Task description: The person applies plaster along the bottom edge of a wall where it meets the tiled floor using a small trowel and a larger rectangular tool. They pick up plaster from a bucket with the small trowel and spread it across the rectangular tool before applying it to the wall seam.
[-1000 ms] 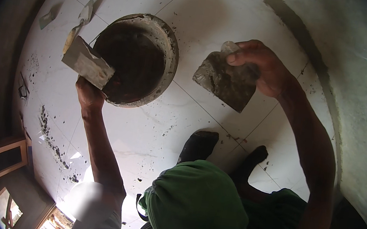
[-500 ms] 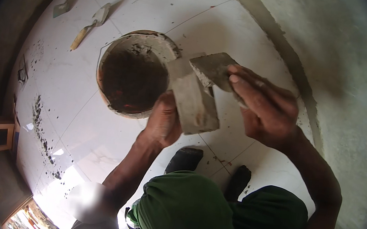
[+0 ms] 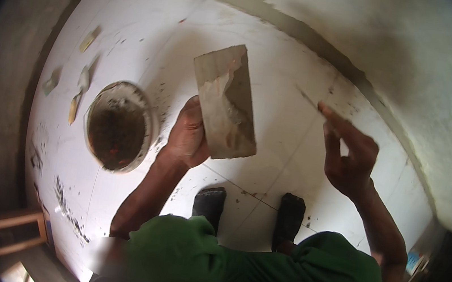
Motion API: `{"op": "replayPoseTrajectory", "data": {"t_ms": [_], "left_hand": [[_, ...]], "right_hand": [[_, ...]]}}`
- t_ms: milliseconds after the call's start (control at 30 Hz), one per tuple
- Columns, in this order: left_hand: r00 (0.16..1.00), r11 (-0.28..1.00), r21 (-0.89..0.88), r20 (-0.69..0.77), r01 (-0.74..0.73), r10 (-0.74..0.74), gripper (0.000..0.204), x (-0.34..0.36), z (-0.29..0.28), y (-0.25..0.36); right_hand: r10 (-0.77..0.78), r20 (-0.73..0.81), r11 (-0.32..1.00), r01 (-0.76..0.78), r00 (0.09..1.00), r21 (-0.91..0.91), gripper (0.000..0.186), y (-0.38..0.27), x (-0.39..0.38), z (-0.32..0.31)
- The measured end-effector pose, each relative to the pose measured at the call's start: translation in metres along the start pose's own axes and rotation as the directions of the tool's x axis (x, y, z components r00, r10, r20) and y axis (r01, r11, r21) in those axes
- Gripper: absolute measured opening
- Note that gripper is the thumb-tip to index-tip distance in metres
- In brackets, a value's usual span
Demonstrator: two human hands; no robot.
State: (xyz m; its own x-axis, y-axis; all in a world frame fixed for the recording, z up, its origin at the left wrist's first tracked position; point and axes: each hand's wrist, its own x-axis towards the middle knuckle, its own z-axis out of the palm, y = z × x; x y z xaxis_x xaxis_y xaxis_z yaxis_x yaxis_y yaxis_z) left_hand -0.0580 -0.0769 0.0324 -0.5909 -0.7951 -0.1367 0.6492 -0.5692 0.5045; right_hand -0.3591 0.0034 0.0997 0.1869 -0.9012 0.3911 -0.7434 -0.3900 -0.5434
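Both our hands are up over the white tiled floor (image 3: 284,46). Our left hand (image 3: 188,135), near the middle of the frame, is closed on the handle of a flat plaster board (image 3: 226,105). We cannot see the handle, because the board and our fingers hide it. Our right hand (image 3: 349,157), in the right half of the frame, pinches a thin flat trowel (image 3: 310,99). We see the trowel edge-on, as a thin dark line past the fingertips, so its shape is hard to make out.

The board is a long rectangle. It sits just above and to the right of our left hand, well apart from our right hand. A smear of grey wet mortar (image 3: 223,86) lies on its top part, and the rest looks damp and rough.

A round pan (image 3: 119,127) sits at the left of the frame, beside our left wrist. Its rim is crusted pale and the inside is dark and muddy. Small scraps and a little tool (image 3: 79,93) lie on the tiles at the upper left, too blurry to name.

Our dark shoes (image 3: 251,213) and green trousers (image 3: 277,273) fill the bottom. A wooden stool (image 3: 11,230) at the lower left is cut off by the dark rim.
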Motion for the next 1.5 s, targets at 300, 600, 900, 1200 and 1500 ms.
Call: {"op": "replayPoseTrajectory", "data": {"t_ms": [300, 600, 900, 1200, 1500], "left_hand": [[0.974, 0.981, 0.038, 0.113, 0.193, -0.196, 0.049, 0.07, 0.03, -0.056], [0.884, 0.747, 0.534, -0.002, 0.396, -0.468, 0.037, 0.162, 0.067, -0.087], [0.808, 0.61, 0.608, -0.091, 0.508, -0.582, 0.039, 0.172, 0.089, -0.141], [0.841, 0.449, 0.888, 0.164, 0.102, -0.515, 0.028, 0.188, 0.096, -0.152], [0.826, 0.078, 0.987, 0.159, -0.139, -0.541, 0.027, 0.217, 0.115, -0.167]], "right_hand": [[0.038, -0.17, 0.997, -0.026, 0.985, 0.071, 0.038, 0.068, -0.074, -0.009], [0.687, -0.205, 0.696, -0.551, 0.697, 0.462, 0.009, 0.096, -0.12, -0.083], [0.108, 0.01, 0.984, -0.109, 0.994, 0.143, 0.023, 0.097, -0.102, -0.08], [-0.067, -0.224, 0.994, 0.046, 0.972, -0.096, 0.039, 0.121, -0.123, -0.038], [-0.061, -0.354, 0.93, -0.076, 0.933, -0.359, 0.04, 0.146, -0.157, -0.059]]}}
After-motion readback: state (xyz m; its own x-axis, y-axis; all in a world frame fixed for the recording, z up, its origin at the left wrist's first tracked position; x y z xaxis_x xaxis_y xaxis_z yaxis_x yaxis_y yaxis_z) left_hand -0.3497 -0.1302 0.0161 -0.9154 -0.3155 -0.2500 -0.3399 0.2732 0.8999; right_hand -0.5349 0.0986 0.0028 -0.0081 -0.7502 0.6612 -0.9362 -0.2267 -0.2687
